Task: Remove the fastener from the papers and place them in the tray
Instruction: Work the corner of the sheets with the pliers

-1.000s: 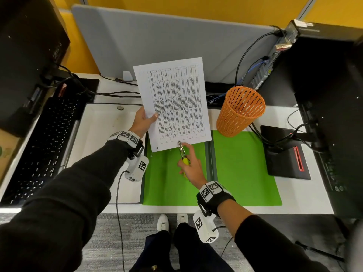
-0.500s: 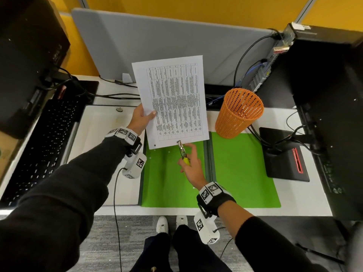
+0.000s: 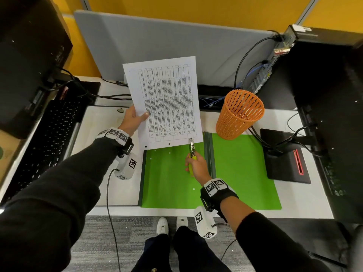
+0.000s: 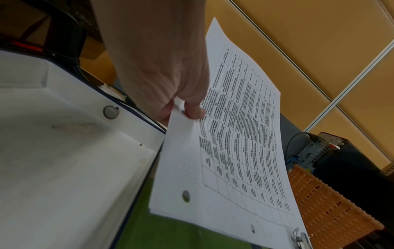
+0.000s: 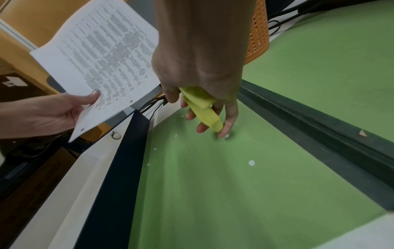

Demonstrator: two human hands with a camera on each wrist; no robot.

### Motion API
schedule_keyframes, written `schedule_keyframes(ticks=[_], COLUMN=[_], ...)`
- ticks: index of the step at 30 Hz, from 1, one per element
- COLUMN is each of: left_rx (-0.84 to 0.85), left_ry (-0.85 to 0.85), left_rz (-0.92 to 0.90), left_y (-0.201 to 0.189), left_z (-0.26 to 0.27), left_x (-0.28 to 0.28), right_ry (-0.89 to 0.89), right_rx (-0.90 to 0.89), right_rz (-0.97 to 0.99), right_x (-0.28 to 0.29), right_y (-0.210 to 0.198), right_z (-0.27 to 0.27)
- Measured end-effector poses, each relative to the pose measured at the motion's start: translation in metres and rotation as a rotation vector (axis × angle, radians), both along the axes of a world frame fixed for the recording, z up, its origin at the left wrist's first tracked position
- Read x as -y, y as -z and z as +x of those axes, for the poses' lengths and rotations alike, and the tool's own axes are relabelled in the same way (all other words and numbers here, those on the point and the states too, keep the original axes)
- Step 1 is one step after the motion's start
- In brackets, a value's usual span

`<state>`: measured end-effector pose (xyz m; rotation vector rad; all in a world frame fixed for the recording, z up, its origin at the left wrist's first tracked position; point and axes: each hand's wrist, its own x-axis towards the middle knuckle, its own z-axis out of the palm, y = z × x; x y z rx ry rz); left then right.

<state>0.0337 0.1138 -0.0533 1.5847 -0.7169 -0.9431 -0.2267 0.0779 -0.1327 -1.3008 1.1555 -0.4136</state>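
My left hand [image 3: 133, 120] pinches the left edge of a printed sheaf of papers [image 3: 165, 103], thumb on top, and holds it tilted above the desk. My right hand [image 3: 198, 165] grips the yellow handles [image 5: 202, 107] of a plier-like tool [image 3: 192, 149]. The tool's metal head lies on the papers' near edge, close to the right corner, and shows in the left wrist view as the tool head [image 4: 298, 239]. I cannot make out the fastener itself. A green-lined tray [image 3: 167, 183] lies directly under both hands. Small punched holes mark the papers' near edge.
A second green tray [image 3: 245, 173] adjoins on the right, with an orange mesh basket [image 3: 240, 114] behind it. A white tray [image 3: 98, 138] and a black keyboard [image 3: 45, 138] lie to the left. Monitors, a computer case and cables crowd both sides. Tiny white paper dots speckle the green tray.
The papers have shifted slightly left and up. My right hand has carried the tool a little to the right, nearer the papers' near right corner.
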Motion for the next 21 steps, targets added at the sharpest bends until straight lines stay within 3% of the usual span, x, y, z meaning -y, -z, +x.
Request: schedule_keyframes(ticks=[21], left_rx=[0.011], left_ry=[-0.023], left_rz=[0.009], left_y=[-0.008], left_z=[0.007], left_x=[-0.009], right_ry=[-0.011], right_rx=[-0.250], right_rz=[-0.069], right_x=[0.023], right_y=[0.034], right_z=[0.005])
